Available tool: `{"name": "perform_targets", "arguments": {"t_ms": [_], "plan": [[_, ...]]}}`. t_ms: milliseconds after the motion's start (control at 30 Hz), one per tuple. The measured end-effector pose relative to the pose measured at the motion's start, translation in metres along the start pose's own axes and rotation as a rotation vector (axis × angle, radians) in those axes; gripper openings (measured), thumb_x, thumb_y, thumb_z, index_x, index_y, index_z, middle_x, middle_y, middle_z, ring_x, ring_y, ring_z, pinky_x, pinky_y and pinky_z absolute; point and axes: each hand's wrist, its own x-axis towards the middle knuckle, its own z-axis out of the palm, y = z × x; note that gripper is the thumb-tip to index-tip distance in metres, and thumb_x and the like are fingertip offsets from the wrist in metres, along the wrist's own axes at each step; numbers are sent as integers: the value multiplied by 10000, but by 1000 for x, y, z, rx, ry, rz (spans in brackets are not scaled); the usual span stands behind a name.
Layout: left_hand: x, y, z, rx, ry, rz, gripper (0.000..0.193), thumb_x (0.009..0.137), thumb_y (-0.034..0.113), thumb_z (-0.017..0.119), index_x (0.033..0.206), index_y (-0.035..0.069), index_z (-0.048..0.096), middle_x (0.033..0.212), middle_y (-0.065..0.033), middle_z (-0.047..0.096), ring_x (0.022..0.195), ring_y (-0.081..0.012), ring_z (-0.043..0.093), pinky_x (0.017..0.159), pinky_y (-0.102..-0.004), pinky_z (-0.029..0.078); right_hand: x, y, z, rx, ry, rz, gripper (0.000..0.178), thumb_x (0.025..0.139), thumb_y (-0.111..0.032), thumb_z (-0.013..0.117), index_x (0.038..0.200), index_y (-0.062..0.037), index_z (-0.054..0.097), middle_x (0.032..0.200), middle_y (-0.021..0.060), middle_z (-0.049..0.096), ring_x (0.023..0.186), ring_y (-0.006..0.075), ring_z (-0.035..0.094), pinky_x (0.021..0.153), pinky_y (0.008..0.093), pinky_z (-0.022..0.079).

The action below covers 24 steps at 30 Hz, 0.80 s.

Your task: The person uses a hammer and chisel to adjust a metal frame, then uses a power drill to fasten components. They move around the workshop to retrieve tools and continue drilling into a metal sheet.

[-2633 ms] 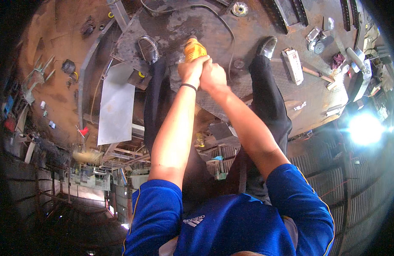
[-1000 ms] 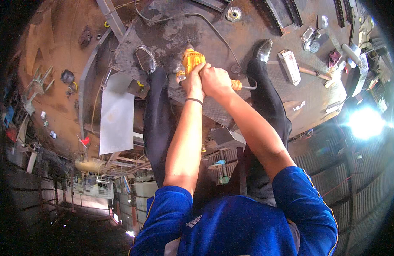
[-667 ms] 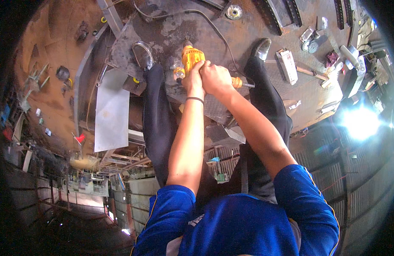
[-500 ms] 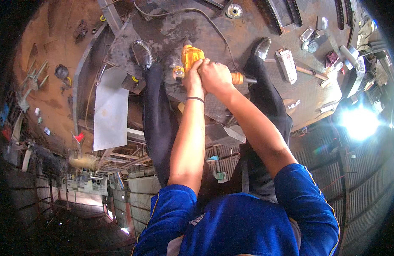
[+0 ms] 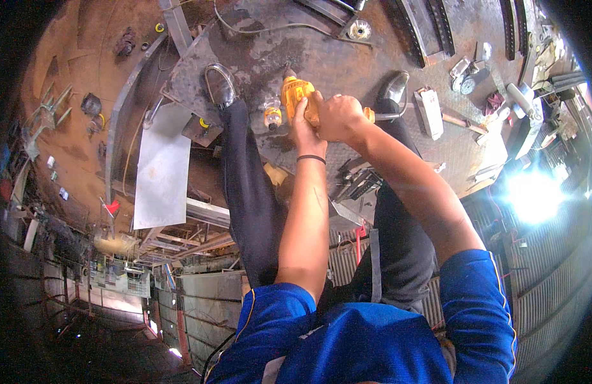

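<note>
A yellow corded power drill (image 5: 294,88) is in both my hands, its dark tip pointing away from me toward the metal floor plate. My left hand (image 5: 303,125) is wrapped around the drill's body from the left. Against it, my right hand (image 5: 340,117) is closed around the rear of the drill, with the cord end showing past its right side. What the tip touches, I cannot tell. Just left of the drill is a small bottle (image 5: 272,117) with yellow in it. The drill sits between my two dark shoes.
A pale metal sheet (image 5: 161,176) lies to the left of my left leg. Right of my right shoe are a white box (image 5: 429,112) and a hammer-like wooden handle (image 5: 463,123). Perforated steel bars (image 5: 428,32) lie at the far right, near a disc (image 5: 359,29). A cable (image 5: 270,29) curves across the far side.
The drill and both hands have shifted a little to the right in view. The bottle now shows apart from the drill, and the cable's curve has changed.
</note>
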Motion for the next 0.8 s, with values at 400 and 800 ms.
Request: {"name": "perform_targets", "arguments": {"t_ms": [400,800], "plan": [[10,48,1,1185,129,251,1064,697,178,942,1539,-7,318,1332,-143,569,1179,-253,600,962,-375,535,12,-46,115,977,211,374,647,778,-361,730,1221,91,593,1160,338,676,1136,466,649,1004,510,513],[7,59,-10,889,-16,196,870,676,-107,787,1448,79,433,1162,-104,636,1040,-240,666,854,-374,589,-3,-49,81,794,200,298,567,857,-344,645,1172,121,566,991,343,702,987,482,697,901,534,560]]}}
